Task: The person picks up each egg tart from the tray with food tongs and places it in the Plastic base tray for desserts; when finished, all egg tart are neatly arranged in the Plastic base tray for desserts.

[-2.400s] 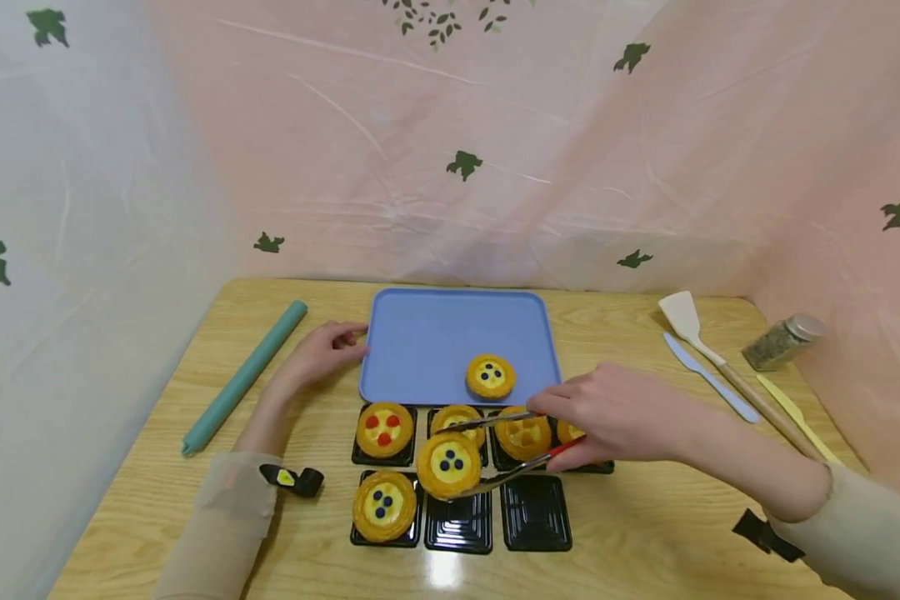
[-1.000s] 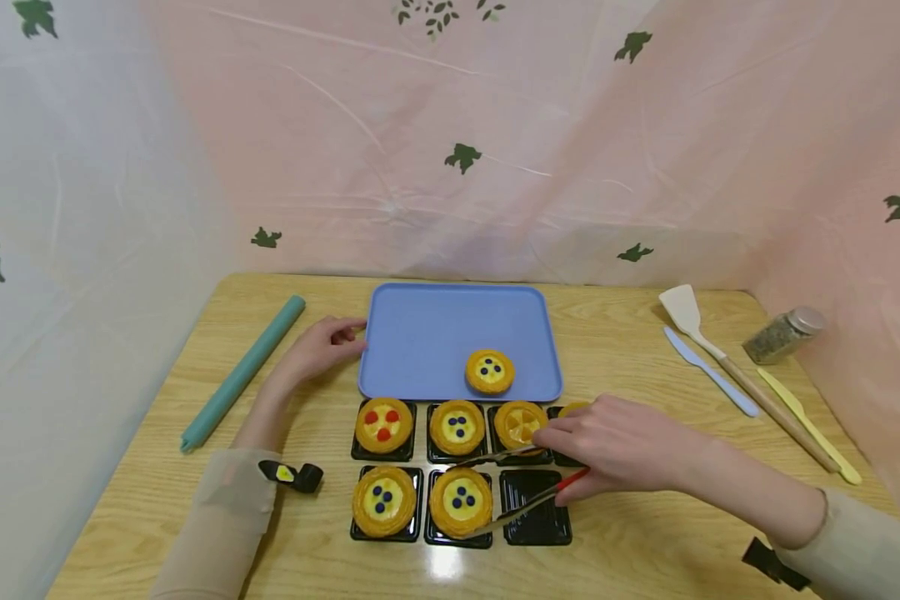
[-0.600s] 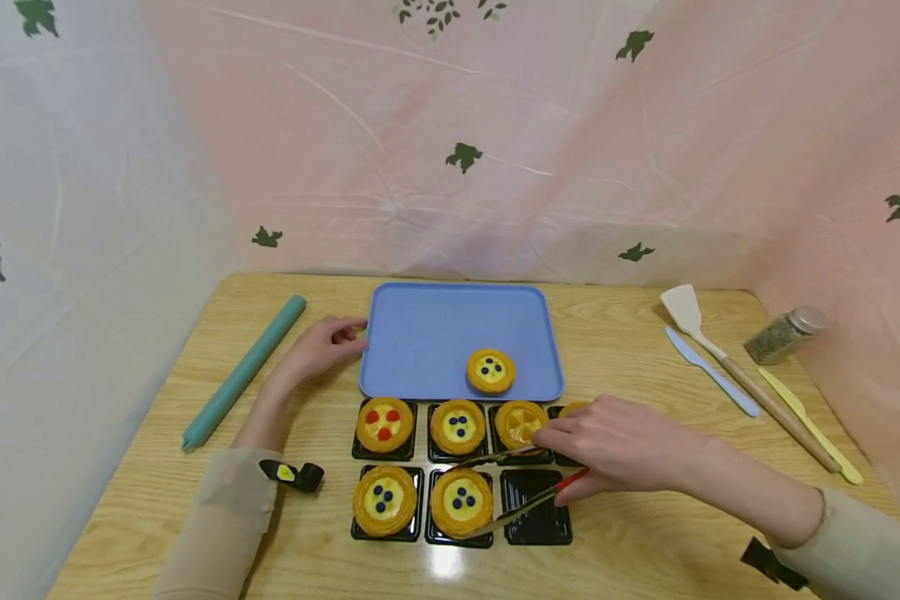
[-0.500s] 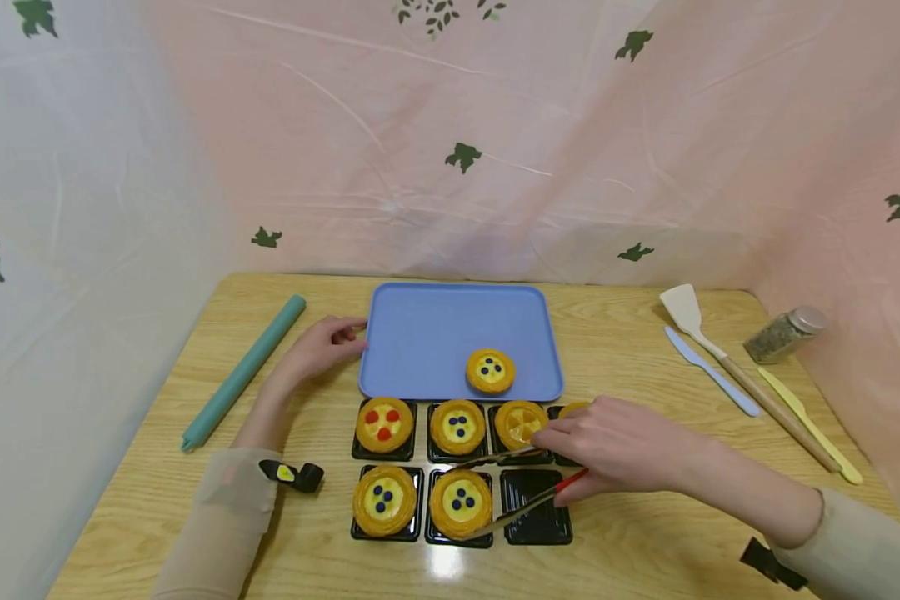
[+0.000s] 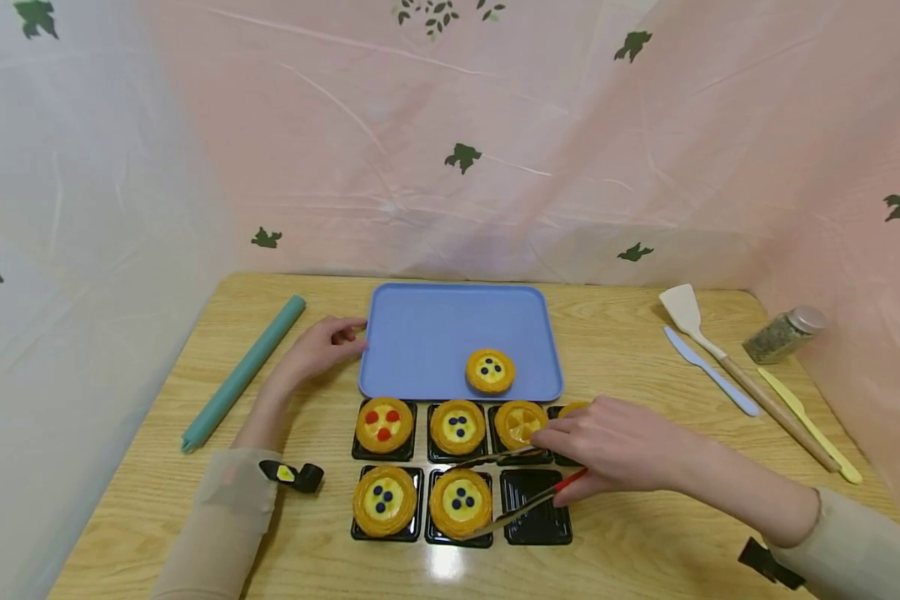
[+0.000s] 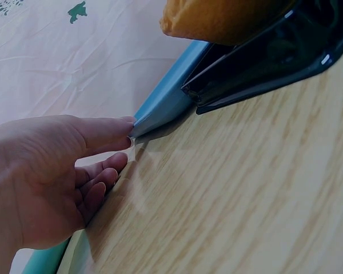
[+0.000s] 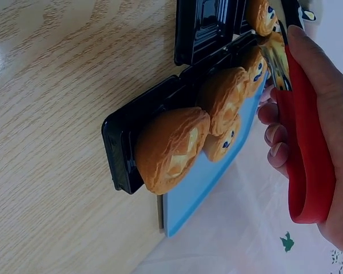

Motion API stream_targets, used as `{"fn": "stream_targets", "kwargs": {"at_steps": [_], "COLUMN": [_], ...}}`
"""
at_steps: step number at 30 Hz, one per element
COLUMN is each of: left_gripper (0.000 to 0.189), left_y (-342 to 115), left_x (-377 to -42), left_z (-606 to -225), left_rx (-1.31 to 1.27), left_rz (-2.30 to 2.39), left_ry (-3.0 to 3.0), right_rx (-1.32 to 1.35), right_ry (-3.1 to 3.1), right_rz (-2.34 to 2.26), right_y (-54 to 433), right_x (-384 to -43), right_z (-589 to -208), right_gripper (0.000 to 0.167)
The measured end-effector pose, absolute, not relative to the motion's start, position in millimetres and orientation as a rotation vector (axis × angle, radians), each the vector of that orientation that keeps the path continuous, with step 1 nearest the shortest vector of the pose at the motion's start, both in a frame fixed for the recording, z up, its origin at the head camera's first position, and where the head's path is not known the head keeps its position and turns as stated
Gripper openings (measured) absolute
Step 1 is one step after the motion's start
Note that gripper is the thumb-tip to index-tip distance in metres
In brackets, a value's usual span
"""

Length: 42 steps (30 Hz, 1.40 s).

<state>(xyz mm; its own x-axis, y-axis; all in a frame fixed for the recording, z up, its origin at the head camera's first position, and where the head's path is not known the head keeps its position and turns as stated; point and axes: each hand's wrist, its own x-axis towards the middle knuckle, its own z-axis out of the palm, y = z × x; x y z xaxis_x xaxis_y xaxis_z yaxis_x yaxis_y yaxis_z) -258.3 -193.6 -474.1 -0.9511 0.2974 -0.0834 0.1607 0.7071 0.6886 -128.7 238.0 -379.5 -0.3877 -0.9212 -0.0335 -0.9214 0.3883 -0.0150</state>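
My right hand holds red-handled tongs. Their metal arms stand spread, tips at the far and near sides of a blueberry tart, which sits in the second black tray of the front row. Left of it, another blueberry tart sits in its own black tray. The back row holds a raspberry tart, a blueberry tart and two tarts with orange fruit pieces, the last partly hidden by my right hand in the head view. My left hand touches the blue tray's left rim, fingers loosely bent.
A single blueberry tart lies on the blue tray. One bare black tray stands under the tongs at front right. A teal roll lies left; a spatula, blue knife, yellow knife and spice jar lie right.
The blueberry tart held in the tongs has come down into the front middle black tray, and the tongs have spread around it. During the last second both hands stay nearly still.
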Motion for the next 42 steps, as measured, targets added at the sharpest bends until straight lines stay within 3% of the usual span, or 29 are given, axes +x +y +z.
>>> {"fn": "stream_targets", "kwargs": {"at_steps": [34,42], "left_gripper": [0.053,0.052], "left_y": [-192.9,-192.7], "left_x": [-257.8,-258.1], "left_z": [-473.3,-473.2], "left_rx": [0.363,0.351], "left_rz": [1.070,1.063], "left_ry": [2.729,2.732], "right_rx": [-1.711,-1.337], "right_ry": [2.654,2.834], "right_rz": [-0.135,-0.150], "right_y": [244.1,266.1], "right_x": [-129.4,-157.3], "right_z": [-375.7,-353.0], "right_gripper": [0.065,0.068]}}
